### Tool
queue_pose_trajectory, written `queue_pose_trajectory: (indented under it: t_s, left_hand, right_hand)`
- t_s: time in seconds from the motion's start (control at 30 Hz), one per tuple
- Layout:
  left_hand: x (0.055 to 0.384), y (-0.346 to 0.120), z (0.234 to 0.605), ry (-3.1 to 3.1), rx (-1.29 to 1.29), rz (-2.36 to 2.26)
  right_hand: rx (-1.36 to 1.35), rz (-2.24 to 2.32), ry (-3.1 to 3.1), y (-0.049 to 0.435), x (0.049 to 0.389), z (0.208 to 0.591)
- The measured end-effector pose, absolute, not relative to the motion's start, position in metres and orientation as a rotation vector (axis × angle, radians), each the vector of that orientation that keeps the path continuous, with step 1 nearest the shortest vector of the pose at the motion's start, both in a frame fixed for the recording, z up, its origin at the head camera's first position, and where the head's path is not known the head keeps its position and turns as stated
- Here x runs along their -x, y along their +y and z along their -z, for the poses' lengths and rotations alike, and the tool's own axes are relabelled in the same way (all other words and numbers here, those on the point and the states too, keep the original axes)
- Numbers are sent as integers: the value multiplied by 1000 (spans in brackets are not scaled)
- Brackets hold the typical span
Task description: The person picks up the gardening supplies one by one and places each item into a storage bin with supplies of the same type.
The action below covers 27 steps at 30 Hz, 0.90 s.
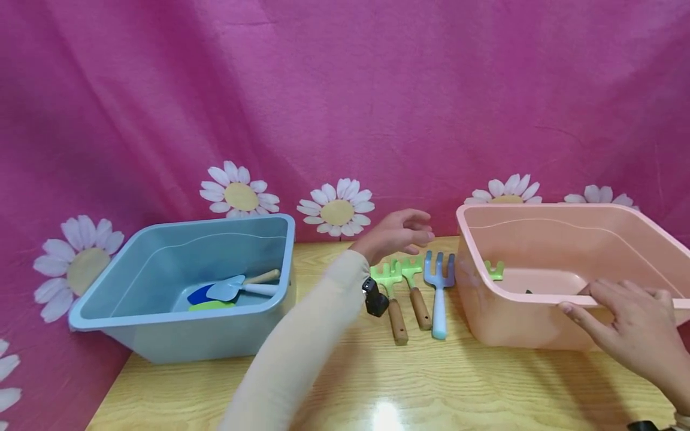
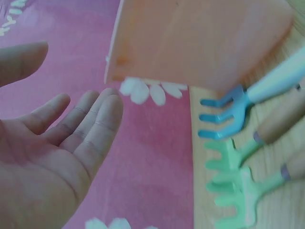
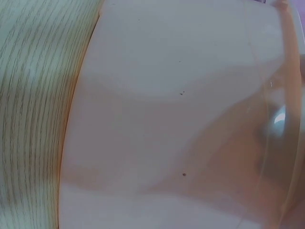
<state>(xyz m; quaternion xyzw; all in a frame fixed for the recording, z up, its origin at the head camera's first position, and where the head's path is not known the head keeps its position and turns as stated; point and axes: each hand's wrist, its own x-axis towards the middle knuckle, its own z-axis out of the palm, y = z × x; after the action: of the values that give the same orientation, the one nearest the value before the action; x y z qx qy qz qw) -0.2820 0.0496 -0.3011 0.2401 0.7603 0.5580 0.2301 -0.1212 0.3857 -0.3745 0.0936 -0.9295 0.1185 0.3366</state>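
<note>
Against a magenta curtain [image 1: 377, 90] printed with daisies, the blue tub [image 1: 183, 320] stands at the left of a wooden table [image 1: 426, 383]. Inside it lie a dark blue blade [image 1: 199, 294], a light blue trowel [image 1: 225, 288] and a green blade [image 1: 211, 305]; a wooden handle [image 1: 263, 276] shows beside the trowel, though I cannot tell which blade it belongs to.

My left hand [image 1: 396, 233], a black camera [image 1: 374, 297] strapped at its wrist, hangs in the air between the tubs. It holds nothing: the fingers lie loosely side by side, the thumb apart from them.

Below and just right of it, three forks lie on the table, prongs toward the curtain: a green fork [image 1: 398, 321], a second green fork [image 1: 420, 309] and a blue fork [image 1: 439, 311], the last beside the pink tub [image 1: 517, 326]. Green prongs [image 1: 494, 272] show inside that tub.

At far right my right hand [image 1: 636, 323] grips the tub's near rim, thumb outside, fingers bent over it; their tips are hidden.
</note>
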Motion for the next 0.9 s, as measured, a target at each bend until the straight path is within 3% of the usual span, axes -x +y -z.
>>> queue_pose_trajectory:
  t_s: [0.47, 0.9]
  left_hand:
    - [289, 13, 347, 2160, -622, -1497]
    - [284, 9, 390, 2314, -571, -1401]
  right_hand:
    - [-237, -309, -2440, 387, 120, 376]
    - [-237, -303, -2422, 384, 121, 376]
